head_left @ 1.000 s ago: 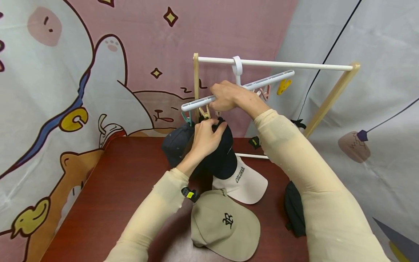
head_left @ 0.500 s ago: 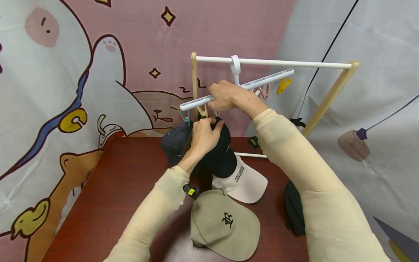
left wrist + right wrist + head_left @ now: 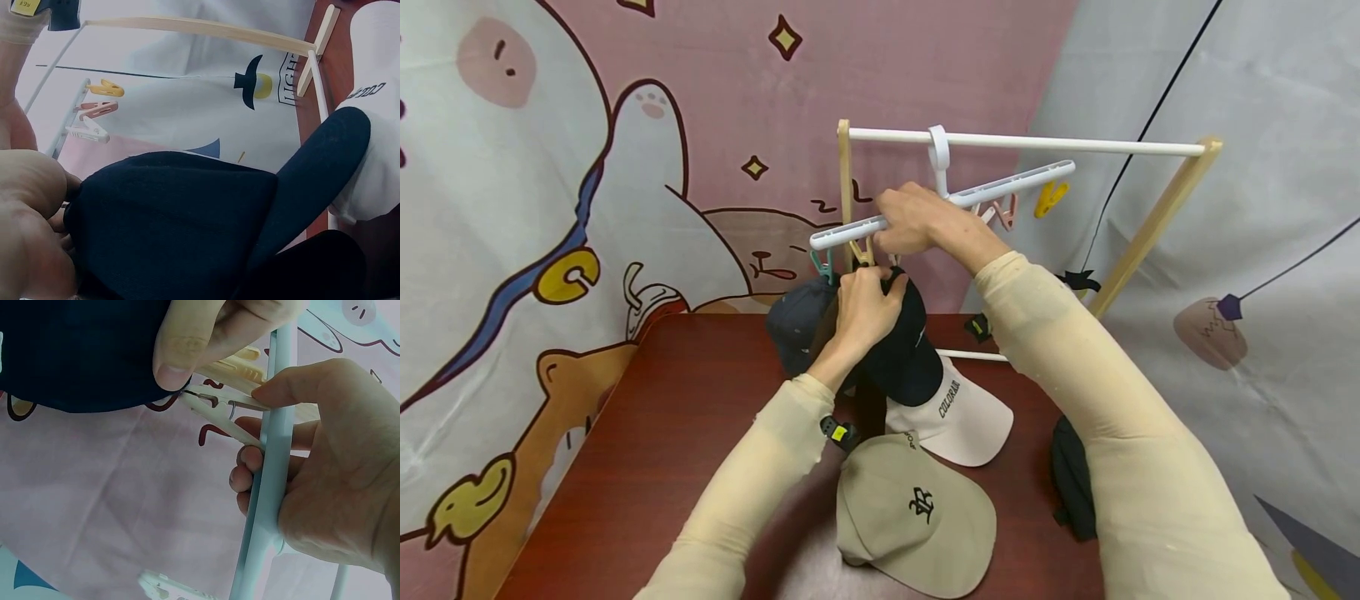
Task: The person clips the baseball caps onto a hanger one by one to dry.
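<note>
In the head view my left hand (image 3: 867,310) grips the back edge of a dark navy cap (image 3: 901,358), thumb on the near side; the cap's brim points down. My right hand (image 3: 913,220) is at a white bar hanger (image 3: 1018,180). In the right wrist view its thumb and fingers pinch the handles of a pale clothespin (image 3: 215,419) on the hanger. The clothespin's tips meet the cap's edge beside my left thumb (image 3: 178,362). A yellow clothespin (image 3: 862,252) and a green clothespin (image 3: 823,265) sit farther left, with a grey-blue cap (image 3: 797,325) hanging there.
A white-rod rack (image 3: 1060,147) with wooden posts carries the hanger. Pink (image 3: 1006,212) and yellow clips (image 3: 1050,198) hang at its right. On the red-brown table (image 3: 677,442) lie a white cap (image 3: 958,421), a khaki cap (image 3: 917,517) and a black cap (image 3: 1075,479).
Both hands stay almost in place. The left hand and the navy cap have shifted very slightly up and left, and the hanger's left end has moved a touch left.
</note>
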{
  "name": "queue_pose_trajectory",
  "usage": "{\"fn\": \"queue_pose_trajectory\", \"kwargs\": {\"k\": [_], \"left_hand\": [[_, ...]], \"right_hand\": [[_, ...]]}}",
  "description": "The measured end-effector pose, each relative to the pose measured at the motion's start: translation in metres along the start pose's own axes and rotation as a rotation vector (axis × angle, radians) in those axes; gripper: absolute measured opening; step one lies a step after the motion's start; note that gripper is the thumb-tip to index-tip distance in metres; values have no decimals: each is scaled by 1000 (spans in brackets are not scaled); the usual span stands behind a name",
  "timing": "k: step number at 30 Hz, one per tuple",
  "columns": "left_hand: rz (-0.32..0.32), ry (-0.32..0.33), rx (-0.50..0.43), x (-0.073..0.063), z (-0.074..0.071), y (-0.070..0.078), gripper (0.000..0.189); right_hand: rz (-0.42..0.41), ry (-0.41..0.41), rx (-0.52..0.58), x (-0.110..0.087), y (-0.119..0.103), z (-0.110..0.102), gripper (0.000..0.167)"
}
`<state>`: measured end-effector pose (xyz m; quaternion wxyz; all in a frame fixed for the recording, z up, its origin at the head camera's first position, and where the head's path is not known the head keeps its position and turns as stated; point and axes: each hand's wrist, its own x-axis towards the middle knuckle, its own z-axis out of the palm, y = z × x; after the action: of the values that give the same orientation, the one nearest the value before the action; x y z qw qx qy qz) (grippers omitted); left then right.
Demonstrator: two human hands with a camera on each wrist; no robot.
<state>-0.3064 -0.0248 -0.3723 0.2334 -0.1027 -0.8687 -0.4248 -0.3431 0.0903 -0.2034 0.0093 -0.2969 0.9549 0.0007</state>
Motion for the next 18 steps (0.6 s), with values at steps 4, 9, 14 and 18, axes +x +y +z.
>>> {"fn": "queue_pose_trajectory", "kwargs": {"k": [4,9,14,18], "left_hand": [[1,2,16,1,1,-1,23],[3,-6,19,1,1,-1,25],[-4,-13,25,1,0,1,25],[18,11,6,0,0,3,22]], "right_hand": [[0,10,0,0,-1,1,29],[0,22,-6,-1,-1,3,31],[-2,36,-11,0,-1,5,29],[-5,47,-13,-1,-2,6,28]]}}
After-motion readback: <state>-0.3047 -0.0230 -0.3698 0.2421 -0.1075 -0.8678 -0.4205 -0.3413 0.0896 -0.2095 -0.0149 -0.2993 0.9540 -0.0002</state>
